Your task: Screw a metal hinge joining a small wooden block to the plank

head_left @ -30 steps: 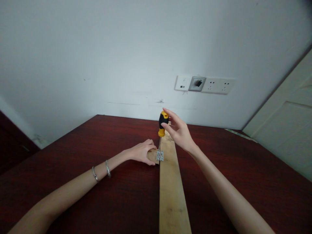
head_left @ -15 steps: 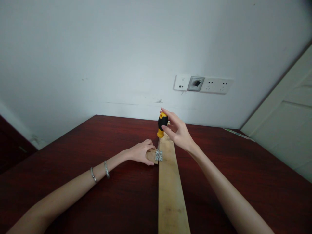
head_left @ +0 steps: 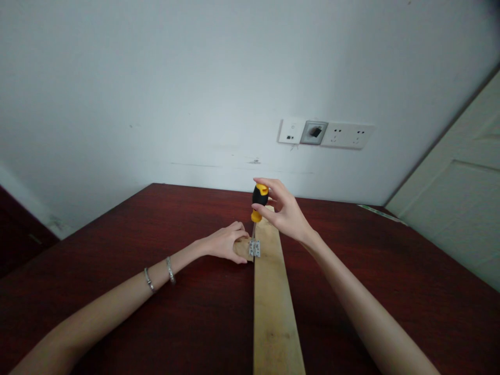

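My right hand [head_left: 283, 208] holds a yellow and black screwdriver [head_left: 260, 196] by its handle, with the shaft pointing down. Its tip meets the far part of a small silver hinge [head_left: 254, 249]; the exact contact is too small to make out. The hinge lies flat across the seam between a long wooden plank [head_left: 274, 307] and a small wood block [head_left: 241, 249]. Closed around the block's left end, my left hand [head_left: 225, 242] keeps it against the plank's left edge.
The dark red tabletop [head_left: 187, 323] carries the plank. Behind it rises a white wall with sockets and switches [head_left: 326, 134]. A pale door [head_left: 464, 177] stands at the right, and a thin printed strip [head_left: 383, 214] lies near the table's back right edge.
The fingers of my right hand have shifted round the screwdriver handle, and the handle has turned and tipped slightly. My left hand, the block and the plank stay in place.
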`<state>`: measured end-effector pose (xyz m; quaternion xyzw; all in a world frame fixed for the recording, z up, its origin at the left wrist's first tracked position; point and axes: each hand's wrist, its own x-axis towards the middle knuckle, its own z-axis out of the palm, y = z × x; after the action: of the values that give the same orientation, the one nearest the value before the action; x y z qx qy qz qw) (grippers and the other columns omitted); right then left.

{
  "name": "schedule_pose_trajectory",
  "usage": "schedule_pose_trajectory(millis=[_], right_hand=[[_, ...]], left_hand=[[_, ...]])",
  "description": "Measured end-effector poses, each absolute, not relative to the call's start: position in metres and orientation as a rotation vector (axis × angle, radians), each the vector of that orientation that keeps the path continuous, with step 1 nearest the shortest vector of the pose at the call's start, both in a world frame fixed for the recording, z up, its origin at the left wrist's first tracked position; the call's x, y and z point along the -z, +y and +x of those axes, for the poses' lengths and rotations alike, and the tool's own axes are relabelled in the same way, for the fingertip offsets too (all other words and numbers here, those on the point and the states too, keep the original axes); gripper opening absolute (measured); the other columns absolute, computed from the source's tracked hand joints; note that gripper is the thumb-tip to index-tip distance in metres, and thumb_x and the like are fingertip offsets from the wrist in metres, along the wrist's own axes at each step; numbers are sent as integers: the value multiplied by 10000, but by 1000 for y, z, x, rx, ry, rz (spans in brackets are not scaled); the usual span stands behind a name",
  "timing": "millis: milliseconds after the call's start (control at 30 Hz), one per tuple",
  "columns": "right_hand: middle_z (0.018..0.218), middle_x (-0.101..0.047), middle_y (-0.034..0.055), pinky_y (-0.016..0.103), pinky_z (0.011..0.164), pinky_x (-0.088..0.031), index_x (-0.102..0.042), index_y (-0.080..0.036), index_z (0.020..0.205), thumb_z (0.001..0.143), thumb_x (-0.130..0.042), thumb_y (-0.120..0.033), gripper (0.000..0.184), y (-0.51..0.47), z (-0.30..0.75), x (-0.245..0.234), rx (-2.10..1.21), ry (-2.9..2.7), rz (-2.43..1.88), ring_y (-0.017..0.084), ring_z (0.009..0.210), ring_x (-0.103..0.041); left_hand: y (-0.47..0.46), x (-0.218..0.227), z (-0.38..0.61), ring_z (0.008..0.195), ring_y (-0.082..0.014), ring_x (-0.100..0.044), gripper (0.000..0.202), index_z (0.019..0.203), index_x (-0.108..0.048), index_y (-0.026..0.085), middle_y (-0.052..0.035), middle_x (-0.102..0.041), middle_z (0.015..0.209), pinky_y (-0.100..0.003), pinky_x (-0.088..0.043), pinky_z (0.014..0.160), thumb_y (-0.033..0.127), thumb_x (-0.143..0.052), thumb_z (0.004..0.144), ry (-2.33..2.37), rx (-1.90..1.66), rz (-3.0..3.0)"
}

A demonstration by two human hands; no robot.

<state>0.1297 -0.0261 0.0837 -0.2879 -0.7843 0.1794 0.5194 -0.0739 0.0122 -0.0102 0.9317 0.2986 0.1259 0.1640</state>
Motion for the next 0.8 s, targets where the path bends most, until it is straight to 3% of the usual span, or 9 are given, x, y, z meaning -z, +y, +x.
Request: schedule_pose_trajectory(millis=[233, 467, 600, 700, 800], right_hand=[[1275, -532, 63, 385, 829, -533, -401, -330, 1385, 820, -526, -132, 612, -26, 135, -86, -457, -1980, -684, 196, 997, -567], [1186, -531, 56, 359, 741, -575, -546, -324, 1205, 782, -682, -282, 446, -22, 128, -79, -435, -1876, -685, 201, 973, -575], [1178, -498, 70, 337, 696, -589, -537, -323, 1243, 822, -626, -271, 433, -27, 131, -85, -439, -1906, -690, 192, 966, -572], [1249, -493, 70, 350, 758, -581, -471, -339, 1325, 872, -531, -201, 477, -29, 134, -89, -429, -1973, -663, 193, 1018, -563], [1234, -534, 61, 397, 837, -556, -460, -344, 1337, 873, -541, -197, 493, -26, 134, -88, -358, -1990, -653, 200, 1028, -558]], left_hand=[[13, 13, -74, 941, -227, -519, 612, 1080, -596, 193, -63, -487, 1042, -353, -474, 830, 470, -794, 571, 835, -393, 2657], [14, 15, -75, 940, -232, -525, 609, 1083, -599, 181, -68, -485, 1043, -364, -478, 821, 461, -792, 577, 843, -415, 2655], [13, 14, -74, 946, -229, -523, 602, 1080, -597, 180, -69, -487, 1050, -363, -477, 830, 453, -792, 581, 842, -417, 2654], [13, 14, -75, 929, -219, -524, 610, 1088, -590, 182, -64, -488, 1046, -360, -478, 831, 442, -795, 576, 836, -420, 2647], [12, 14, -74, 930, -222, -520, 621, 1093, -583, 176, -65, -488, 1042, -361, -480, 823, 448, -792, 576, 832, -415, 2656]])
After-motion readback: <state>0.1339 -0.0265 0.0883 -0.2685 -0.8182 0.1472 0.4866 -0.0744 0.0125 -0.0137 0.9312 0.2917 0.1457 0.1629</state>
